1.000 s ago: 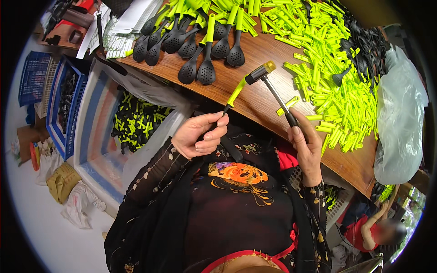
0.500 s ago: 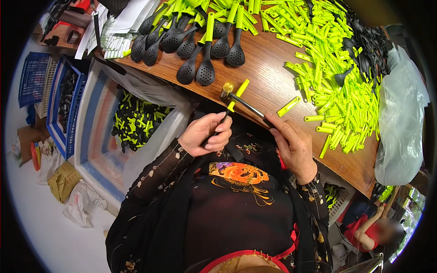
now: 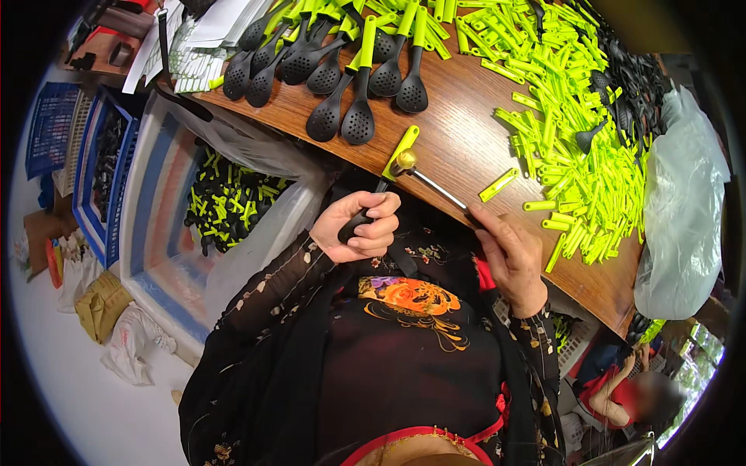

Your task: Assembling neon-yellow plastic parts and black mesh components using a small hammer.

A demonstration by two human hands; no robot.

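My left hand [image 3: 365, 227], at the table's front edge, is closed round the black end of a kitchen utensil [image 3: 402, 149]. Its lime-green handle points up and away over the tabletop; my fingers hide most of the black part, so the kind of head does not show. In my right hand [image 3: 511, 256] is a small hammer [image 3: 437, 189] with a brass-coloured head and a metal shaft. That head is at the green handle, near its lower end; whether they touch is unclear. Just beyond lie black slotted spoons [image 3: 358, 118] with green handles.
Loose green handles [image 3: 575, 155] lie heaped on the right of the wooden table [image 3: 451, 116], beside black utensil heads [image 3: 633, 85] and a clear plastic bag [image 3: 676, 210]. A lined bin [image 3: 148, 233] of green-and-black pieces stands at left. A co-worker [image 3: 614, 396] sits at lower right.
The green handle and the hammer head have shifted slightly, and the head now sits lower along the handle. My left hand has turned, showing more of the black part. The view has moved a little.
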